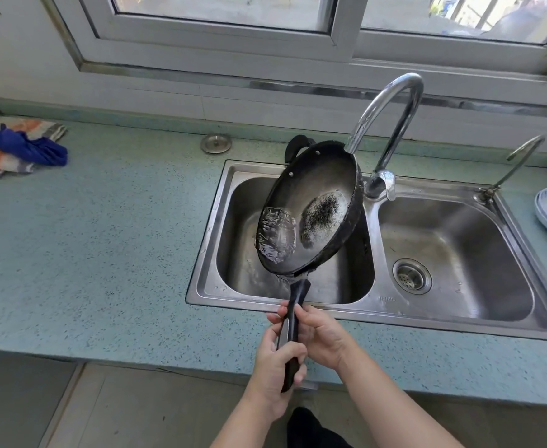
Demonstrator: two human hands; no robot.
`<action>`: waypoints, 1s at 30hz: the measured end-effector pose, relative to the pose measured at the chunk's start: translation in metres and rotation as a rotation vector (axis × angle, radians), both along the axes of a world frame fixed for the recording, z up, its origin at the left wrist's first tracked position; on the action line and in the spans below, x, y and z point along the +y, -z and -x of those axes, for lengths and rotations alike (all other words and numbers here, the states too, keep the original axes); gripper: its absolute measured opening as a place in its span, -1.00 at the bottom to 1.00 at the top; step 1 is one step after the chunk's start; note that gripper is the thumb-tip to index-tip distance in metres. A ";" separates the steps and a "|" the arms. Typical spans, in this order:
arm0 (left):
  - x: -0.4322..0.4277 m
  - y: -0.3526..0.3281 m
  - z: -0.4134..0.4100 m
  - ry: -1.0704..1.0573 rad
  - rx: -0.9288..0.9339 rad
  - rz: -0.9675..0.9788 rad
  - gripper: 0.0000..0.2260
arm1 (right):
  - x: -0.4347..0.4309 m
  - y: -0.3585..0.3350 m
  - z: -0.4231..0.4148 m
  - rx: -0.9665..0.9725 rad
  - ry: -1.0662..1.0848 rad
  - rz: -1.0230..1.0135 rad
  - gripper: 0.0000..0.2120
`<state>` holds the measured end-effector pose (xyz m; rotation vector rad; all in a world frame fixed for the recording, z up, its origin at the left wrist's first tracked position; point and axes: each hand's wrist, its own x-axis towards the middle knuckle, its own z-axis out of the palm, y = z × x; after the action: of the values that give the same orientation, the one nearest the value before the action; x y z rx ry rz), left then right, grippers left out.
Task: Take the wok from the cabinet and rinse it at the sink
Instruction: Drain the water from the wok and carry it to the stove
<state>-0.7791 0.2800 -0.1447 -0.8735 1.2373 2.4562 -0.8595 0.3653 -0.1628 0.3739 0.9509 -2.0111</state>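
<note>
black and worn, the wok (314, 205) is held tilted steeply over the left basin of the steel sink (378, 305), its rim just beside the faucet (391, 124) spout. water is pooled at its low left edge, and a speckled patch is seen at the centre. its long handle (293, 334) is clenched by both hands above the counter (104, 253) front edge: the left hand (277, 367) lower, the right hand (322, 334) higher. lettering stamped on the sink's front rim cannot be read.
</note>
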 end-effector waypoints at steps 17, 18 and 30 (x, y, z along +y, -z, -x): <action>-0.007 -0.003 0.005 0.091 -0.093 0.421 -0.74 | -0.019 -0.018 -0.005 0.104 -0.035 -0.286 -0.86; -0.005 -0.002 0.005 0.069 -0.094 0.424 -0.71 | -0.019 -0.018 -0.006 0.110 -0.042 -0.306 -0.86; 0.005 0.001 0.002 0.077 -0.142 0.200 -0.82 | -0.005 -0.021 -0.003 0.172 -0.093 -0.412 -0.95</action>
<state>-0.7815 0.2848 -0.1453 -1.0121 1.4527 2.1976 -0.8563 0.3603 -0.1417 0.3731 1.4703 -1.7773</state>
